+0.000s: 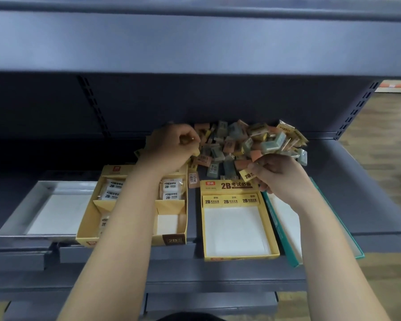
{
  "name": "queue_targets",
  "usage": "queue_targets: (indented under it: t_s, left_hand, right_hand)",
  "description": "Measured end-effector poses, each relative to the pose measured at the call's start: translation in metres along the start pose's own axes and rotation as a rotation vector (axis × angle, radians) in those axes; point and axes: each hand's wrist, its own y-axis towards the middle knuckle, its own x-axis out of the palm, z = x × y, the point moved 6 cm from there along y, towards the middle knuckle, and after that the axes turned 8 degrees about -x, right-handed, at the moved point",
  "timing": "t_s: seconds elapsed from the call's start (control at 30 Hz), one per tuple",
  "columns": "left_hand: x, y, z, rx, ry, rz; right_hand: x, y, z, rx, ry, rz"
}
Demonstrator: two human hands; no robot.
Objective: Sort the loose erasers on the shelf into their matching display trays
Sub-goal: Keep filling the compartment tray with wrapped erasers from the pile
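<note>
A heap of loose erasers (239,142) in yellow, orange and grey-green wrappers lies at the back of the shelf. My left hand (171,147) is at the heap's left edge, fingers closed on a small yellow eraser (196,153). My right hand (280,177) is at the heap's front right and pinches a yellow 2B eraser (247,174). In front stand a divided yellow tray (171,237) with white 2B erasers (171,189) in its rear cells, and a yellow 2B tray (239,257) holding three yellow erasers (230,200) in a row at its back.
A silver tray (21,214) stands at the far left and a green-rimmed tray (285,242) at the right, partly under my right forearm. The upper shelf (195,42) overhangs the heap. The shelf's front edge (195,279) runs below the trays. Wooden floor (380,147) lies to the right.
</note>
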Motion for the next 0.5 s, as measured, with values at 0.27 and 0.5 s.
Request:
queue_targets:
  t_s: [0.27, 0.5]
  left_hand:
    - [0.000, -0.059, -0.028, -0.115, -0.302, 0.064]
    - [0.002, -0.069, -0.047, -0.124, -0.363, 0.159]
  right_hand:
    - [0.012, -0.010, -0.010, 0.046, 0.266, -0.012]
    - [0.030, -0.022, -0.010, 0.121, 0.261, -0.206]
